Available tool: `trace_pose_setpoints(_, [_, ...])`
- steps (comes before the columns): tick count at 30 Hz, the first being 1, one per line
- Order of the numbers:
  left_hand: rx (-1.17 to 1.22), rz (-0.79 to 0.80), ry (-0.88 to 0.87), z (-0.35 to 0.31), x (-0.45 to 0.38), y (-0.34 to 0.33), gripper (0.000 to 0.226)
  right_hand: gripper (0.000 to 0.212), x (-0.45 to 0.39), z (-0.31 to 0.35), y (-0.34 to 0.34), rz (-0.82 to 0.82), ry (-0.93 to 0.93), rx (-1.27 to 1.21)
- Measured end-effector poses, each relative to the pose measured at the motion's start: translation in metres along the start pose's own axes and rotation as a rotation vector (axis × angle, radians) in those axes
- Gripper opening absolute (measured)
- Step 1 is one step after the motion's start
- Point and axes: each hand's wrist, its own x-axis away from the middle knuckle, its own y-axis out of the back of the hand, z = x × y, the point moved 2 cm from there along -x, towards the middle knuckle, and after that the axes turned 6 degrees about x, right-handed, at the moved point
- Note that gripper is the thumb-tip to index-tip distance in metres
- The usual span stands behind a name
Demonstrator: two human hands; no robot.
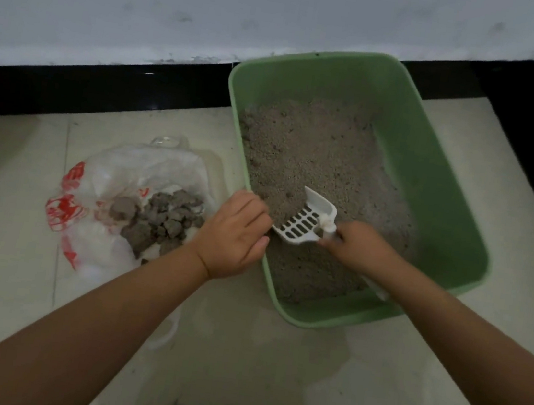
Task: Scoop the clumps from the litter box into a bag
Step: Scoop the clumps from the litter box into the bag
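Over the litter, right hand [353,247] grips white scoop [307,219] w/ slotted blade. Left hand [236,234] curls on green litter box [432,176] rim (near-left edge). Beside box on floor: plastic bag [104,187] holding grey clumps [161,219].

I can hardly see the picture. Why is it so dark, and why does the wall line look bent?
Head view: the room is dimly lit, so the litter box, the scoop and both arms look murky; no strong glare or hard shadows; the wide-angle lens bends the black baseboard; the picture is slightly soft all over.
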Motion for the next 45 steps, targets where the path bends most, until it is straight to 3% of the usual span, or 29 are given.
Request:
trace_pose_setpoints(7, [0.023,-0.027,-0.011,0.002,0.002,-0.005,0.005,0.030,-0.037,0.029,-0.003,-0.124,-0.005,-0.141])
trace_pose_setpoints(18, [0.053,0.005,0.033,0.003,0.005,-0.008,0.007,0.031,-0.098,0.076,0.016,-0.279,0.002,-0.270])
trace_pose_setpoints(25, [0.022,-0.001,0.035,0.000,0.006,-0.007,0.007,0.037,-0.096,0.071,0.010,-0.316,-0.014,-0.561])
trace_pose_setpoints(29, [-0.007,0.020,0.026,0.000,0.005,-0.007,0.006,0.046,-0.093,0.062,0.004,-0.368,0.004,-0.595])
trace_pose_setpoints(33, [-0.038,0.014,0.021,0.001,0.003,-0.004,0.007,0.037,-0.077,0.040,0.005,-0.428,0.004,-0.683])
trace_pose_setpoints(38, [-0.059,0.003,0.008,0.002,0.005,-0.004,0.006,0.041,-0.051,0.007,0.015,-0.431,0.013,-0.460])
trace_pose_setpoints(41, [-0.073,0.012,0.005,0.001,0.005,-0.003,0.007,0.032,-0.034,-0.006,0.015,-0.456,-0.007,-0.459])
trace_pose_setpoints(45, [-0.085,0.018,0.011,-0.001,0.003,-0.002,0.007,0.044,-0.016,-0.014,0.017,-0.433,0.033,-0.338])
